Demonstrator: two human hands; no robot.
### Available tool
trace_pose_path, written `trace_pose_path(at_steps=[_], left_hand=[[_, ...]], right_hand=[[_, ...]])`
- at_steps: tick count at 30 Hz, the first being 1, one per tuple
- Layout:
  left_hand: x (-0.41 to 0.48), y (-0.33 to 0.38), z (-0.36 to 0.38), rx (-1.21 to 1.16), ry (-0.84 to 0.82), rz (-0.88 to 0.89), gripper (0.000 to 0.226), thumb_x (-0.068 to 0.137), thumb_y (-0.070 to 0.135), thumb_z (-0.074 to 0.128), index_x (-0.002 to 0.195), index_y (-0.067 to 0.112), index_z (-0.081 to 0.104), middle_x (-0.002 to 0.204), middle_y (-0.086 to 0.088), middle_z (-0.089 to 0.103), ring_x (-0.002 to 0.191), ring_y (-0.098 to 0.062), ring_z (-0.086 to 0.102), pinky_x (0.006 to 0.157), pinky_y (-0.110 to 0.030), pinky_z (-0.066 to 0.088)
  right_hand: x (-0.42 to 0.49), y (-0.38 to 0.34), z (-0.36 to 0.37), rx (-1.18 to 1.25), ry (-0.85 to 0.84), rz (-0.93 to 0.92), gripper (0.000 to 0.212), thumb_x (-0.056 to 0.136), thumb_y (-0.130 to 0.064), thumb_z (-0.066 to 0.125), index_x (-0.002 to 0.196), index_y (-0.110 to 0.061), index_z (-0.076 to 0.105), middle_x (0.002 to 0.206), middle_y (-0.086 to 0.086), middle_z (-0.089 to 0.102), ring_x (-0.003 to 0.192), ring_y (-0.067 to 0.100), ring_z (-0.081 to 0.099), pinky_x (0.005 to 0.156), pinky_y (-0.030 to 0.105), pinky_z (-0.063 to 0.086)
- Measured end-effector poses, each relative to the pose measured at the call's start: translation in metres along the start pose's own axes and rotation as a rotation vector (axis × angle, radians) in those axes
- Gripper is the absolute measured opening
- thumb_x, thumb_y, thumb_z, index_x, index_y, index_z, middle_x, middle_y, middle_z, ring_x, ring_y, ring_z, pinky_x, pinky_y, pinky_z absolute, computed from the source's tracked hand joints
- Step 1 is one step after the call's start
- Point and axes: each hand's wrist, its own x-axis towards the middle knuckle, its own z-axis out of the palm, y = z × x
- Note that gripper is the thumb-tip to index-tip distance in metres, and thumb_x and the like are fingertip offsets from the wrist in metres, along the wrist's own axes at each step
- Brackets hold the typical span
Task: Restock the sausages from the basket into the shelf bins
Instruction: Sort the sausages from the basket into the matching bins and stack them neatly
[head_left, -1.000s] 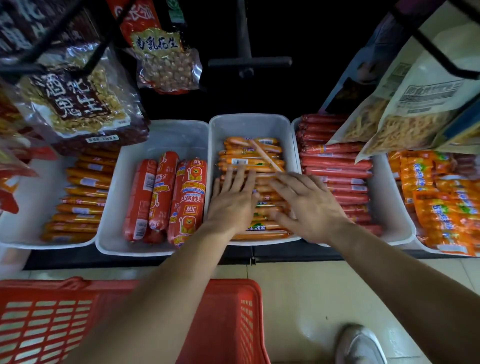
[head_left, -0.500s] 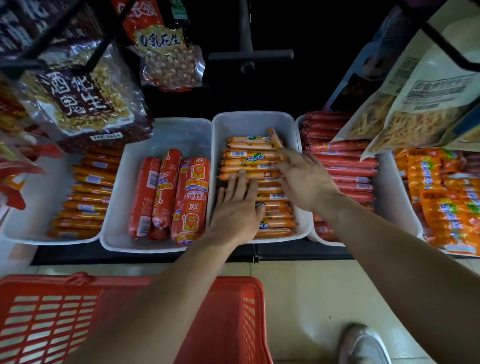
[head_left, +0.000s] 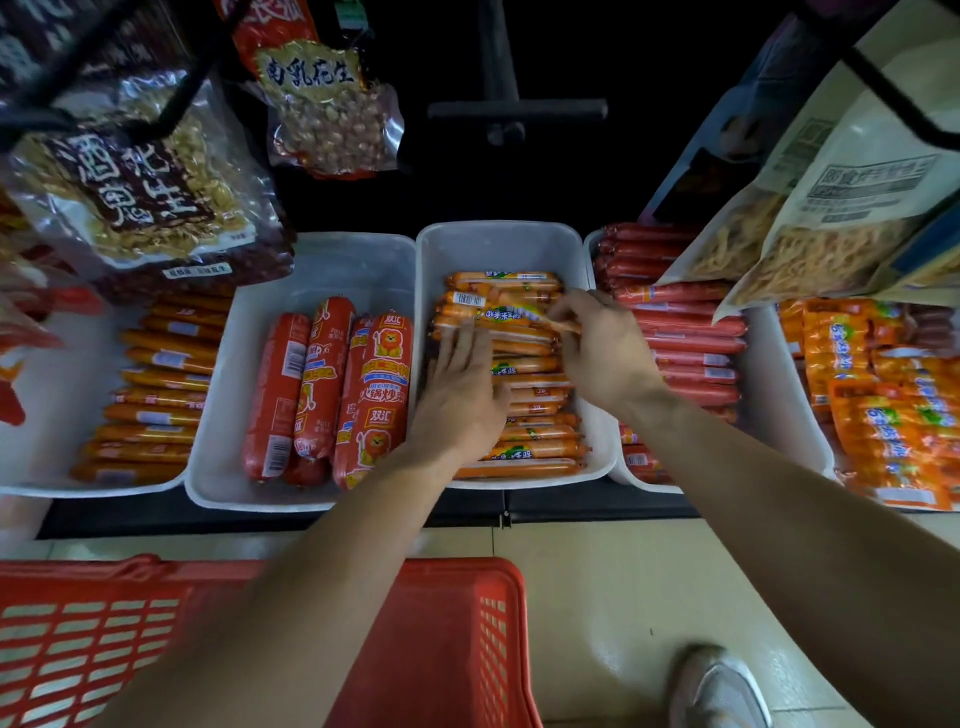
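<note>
Right hand (head_left: 602, 348) has moved back from the bin's far end, now pinching one thin orange sausage (head_left: 563, 325) over the middle white bin (head_left: 498, 241). Left hand (head_left: 460, 400) stays flat, fingers spread, on the stack. Looks like tidying; red basket (head_left: 452, 623) sits below.

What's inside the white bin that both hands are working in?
The white bin holds thin orange sausages stacked crosswise. The left hand lies flat on them; the right hand pinches one. Its far end is bare. Lower layers are hidden.

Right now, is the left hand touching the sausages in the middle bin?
Touching. The head view shows the left hand lying flat on the thin orange sausages in the middle bin, fingers spread on the stack with no gap.
</note>
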Motion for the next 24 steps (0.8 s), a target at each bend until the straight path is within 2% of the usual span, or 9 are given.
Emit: trace_pose_path(at_steps=[1,4,7,10,12,14,19,24], left_hand=[[-0.01,-0.001,-0.001,-0.078,0.029,-0.024,0.078,0.103,0.039,0.045,0.159,0.021,-0.006,0.166,0.005,-0.013,0.151,-0.014,-0.013,0.123,-0.039,0.001],[-0.039,-0.001,0.0,-0.185,0.049,-0.068,0.077,0.102,0.032,0.05,0.16,0.023,0.0,0.167,0.007,-0.002,0.153,-0.011,-0.001,0.123,-0.035,0.008],[-0.049,0.001,0.0,-0.163,0.04,-0.056,0.077,0.103,0.03,0.05,0.16,0.026,0.0,0.167,0.009,-0.005,0.152,-0.009,-0.004,0.122,-0.033,0.006],[-0.042,0.005,0.0,-0.075,-0.004,-0.069,0.08,0.102,0.034,0.05,0.159,0.029,-0.006,0.165,0.009,-0.018,0.151,-0.015,-0.016,0.12,-0.036,0.001],[-0.032,0.007,0.002,0.021,-0.049,-0.066,0.08,0.103,0.038,0.048,0.158,0.03,-0.009,0.163,0.007,-0.027,0.15,-0.021,-0.023,0.121,-0.041,-0.002],[-0.019,0.007,0.005,0.072,-0.013,-0.061,0.077,0.104,0.035,0.045,0.158,0.031,-0.01,0.162,0.007,-0.027,0.149,-0.025,-0.025,0.122,-0.044,-0.002],[-0.001,0.006,0.01,0.127,0.136,-0.032,0.073,0.104,0.027,0.045,0.159,0.028,-0.002,0.166,0.003,-0.007,0.152,-0.034,-0.012,0.124,-0.049,0.012],[-0.011,-0.002,0.015,0.134,0.26,0.054,0.063,0.098,0.031,0.055,0.155,0.026,0.027,0.158,-0.001,0.017,0.15,-0.029,0.014,0.12,-0.043,0.028]], right_hand=[[-0.008,0.002,-0.001,0.023,-0.032,-0.017,0.036,0.086,0.004,0.056,0.112,-0.018,0.064,0.112,0.003,0.062,0.098,0.023,0.061,0.081,0.033,0.051],[-0.022,0.007,0.002,-0.085,-0.128,-0.1,0.039,0.087,0.0,0.06,0.119,-0.023,0.066,0.115,-0.001,0.069,0.108,0.021,0.06,0.104,0.04,0.043],[-0.014,0.003,0.007,-0.187,-0.126,-0.11,0.039,0.088,-0.006,0.061,0.115,-0.033,0.069,0.112,-0.009,0.072,0.106,0.018,0.062,0.111,0.04,0.032],[-0.007,-0.003,0.008,-0.219,-0.138,-0.12,0.033,0.091,-0.015,0.061,0.114,-0.037,0.068,0.115,-0.013,0.071,0.109,0.015,0.062,0.11,0.038,0.027],[-0.006,-0.005,0.01,-0.235,-0.119,-0.151,0.029,0.092,-0.018,0.061,0.113,-0.036,0.07,0.117,-0.012,0.069,0.111,0.018,0.061,0.107,0.039,0.03],[-0.004,-0.004,0.012,-0.271,-0.062,-0.162,0.026,0.092,-0.018,0.062,0.111,-0.033,0.072,0.118,-0.009,0.068,0.111,0.023,0.059,0.101,0.041,0.035],[-0.007,0.007,0.009,-0.309,0.018,-0.178,0.029,0.089,-0.008,0.063,0.108,-0.026,0.075,0.111,-0.002,0.071,0.102,0.029,0.062,0.094,0.044,0.043],[-0.021,0.015,0.009,-0.267,-0.006,-0.255,0.025,0.084,-0.006,0.067,0.099,-0.024,0.076,0.105,-0.004,0.069,0.095,0.027,0.064,0.091,0.042,0.043]])
